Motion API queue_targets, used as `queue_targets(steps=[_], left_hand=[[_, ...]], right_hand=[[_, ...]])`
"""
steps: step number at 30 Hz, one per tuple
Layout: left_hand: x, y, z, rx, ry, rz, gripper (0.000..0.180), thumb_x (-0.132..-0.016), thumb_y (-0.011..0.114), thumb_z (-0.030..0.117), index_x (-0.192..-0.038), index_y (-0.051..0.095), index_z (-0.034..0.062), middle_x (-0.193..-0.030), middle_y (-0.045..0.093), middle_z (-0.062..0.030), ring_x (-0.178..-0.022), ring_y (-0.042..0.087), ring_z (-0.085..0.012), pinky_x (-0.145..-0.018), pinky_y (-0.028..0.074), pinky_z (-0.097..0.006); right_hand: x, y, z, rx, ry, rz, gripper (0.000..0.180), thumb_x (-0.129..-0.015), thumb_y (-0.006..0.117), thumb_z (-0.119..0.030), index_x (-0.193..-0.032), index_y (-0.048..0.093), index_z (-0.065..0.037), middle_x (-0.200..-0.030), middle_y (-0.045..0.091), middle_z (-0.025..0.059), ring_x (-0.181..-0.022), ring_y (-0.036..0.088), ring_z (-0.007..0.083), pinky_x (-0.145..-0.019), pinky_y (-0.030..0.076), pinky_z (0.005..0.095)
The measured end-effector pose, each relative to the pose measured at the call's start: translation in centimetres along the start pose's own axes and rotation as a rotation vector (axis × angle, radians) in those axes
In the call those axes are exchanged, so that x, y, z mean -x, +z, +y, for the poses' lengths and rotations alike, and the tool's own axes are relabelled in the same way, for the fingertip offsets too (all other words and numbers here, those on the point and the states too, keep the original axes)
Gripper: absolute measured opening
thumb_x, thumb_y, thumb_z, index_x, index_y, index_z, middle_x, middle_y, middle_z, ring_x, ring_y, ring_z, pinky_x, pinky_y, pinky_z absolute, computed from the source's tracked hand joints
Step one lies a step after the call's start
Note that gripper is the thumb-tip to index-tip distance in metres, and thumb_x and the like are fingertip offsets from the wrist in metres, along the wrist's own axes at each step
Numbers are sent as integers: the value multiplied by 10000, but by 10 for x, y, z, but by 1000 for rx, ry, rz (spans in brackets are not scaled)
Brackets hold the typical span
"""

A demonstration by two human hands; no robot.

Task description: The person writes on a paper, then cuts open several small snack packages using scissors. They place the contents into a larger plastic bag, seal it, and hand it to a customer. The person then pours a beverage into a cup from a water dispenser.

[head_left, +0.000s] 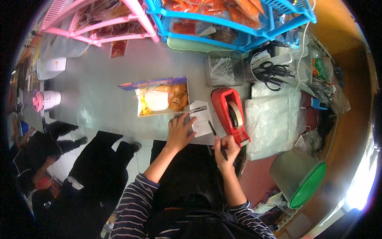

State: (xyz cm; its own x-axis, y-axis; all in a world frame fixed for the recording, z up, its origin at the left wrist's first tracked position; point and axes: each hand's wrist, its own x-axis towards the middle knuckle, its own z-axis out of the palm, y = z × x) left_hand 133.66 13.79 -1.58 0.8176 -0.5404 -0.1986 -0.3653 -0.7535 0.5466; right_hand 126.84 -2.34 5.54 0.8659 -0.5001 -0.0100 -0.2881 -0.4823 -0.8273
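A white printed slip of paper lies on the metal table near its front edge. My left hand rests with fingers spread at the slip's left side, touching it. In my right hand is a dark pen, its tip over the right part of the slip. Just beyond the slip stands an open food box with white rice, browned pieces of food and something yellow in the left corner. A red tape dispenser sits right of the slip, close to my right hand.
Pink and blue racks with packets stand at the back. Right of the box are a tub of white sticks, black scissors and clear plastic bags. A pink-lidded tumbler stands left. Dark-clothed people are at left.
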Motion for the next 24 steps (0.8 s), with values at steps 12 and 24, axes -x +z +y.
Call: queue_targets(steps=[12, 24], left_hand=[[-4, -1, -1, 12, 63, 64, 559, -739, 690, 254, -1257, 491, 183, -1275, 386, -109, -996, 418, -287, -855, 360, -412], [0, 1, -2, -5, 45, 94, 557, -739, 690, 276, -1255, 497, 192, -1267, 384, -132, -1021, 422, -297, -859, 360, -413]], right_hand=[[21, 34, 19, -153, 179, -135, 139, -840, 612, -54, -936, 609, 46, -773, 660, 131, -718, 642, 124, -653, 507, 251], [19, 32, 23, -97, 140, -161, 124, -836, 608, -55, -903, 615, 49, -775, 665, 143, -672, 643, 141, -643, 510, 255]])
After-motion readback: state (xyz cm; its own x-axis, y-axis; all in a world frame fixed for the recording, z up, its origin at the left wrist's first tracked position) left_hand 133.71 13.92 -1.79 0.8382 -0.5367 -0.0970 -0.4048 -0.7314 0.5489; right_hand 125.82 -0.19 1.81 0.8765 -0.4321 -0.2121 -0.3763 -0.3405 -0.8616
